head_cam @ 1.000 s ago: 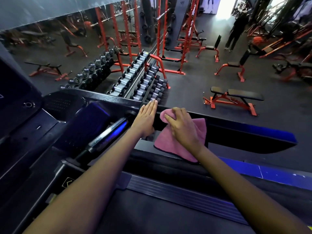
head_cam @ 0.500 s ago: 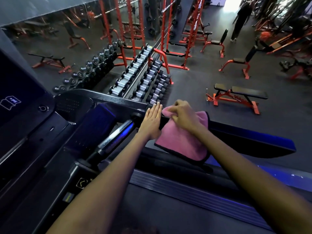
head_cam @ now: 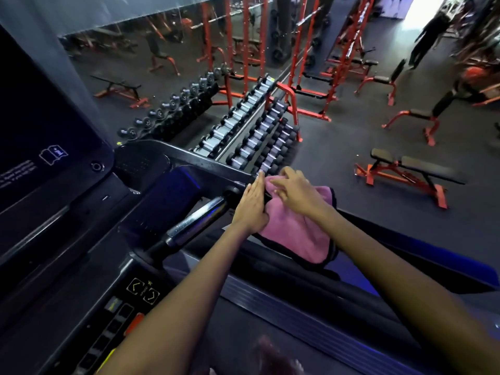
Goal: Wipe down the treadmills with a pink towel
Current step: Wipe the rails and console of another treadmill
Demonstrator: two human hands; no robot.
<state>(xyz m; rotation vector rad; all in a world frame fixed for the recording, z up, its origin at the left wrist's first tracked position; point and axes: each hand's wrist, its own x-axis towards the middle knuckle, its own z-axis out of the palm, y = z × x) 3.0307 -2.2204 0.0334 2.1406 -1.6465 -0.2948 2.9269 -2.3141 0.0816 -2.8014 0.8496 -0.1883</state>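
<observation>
A treadmill console fills the left of the scene, its chrome handlebar angling toward the centre. There, a person's left hand lies flat, fingers straight and pressed together, against the pink towel draped over the side rail. Just right, the right hand pinches the towel's far edge. A red bench stands far right.

The towel is soft pink cloth with dark edging. The handlebar is glossy polished metal. The treadmill housing is smooth dark plastic. The floor is matt.
</observation>
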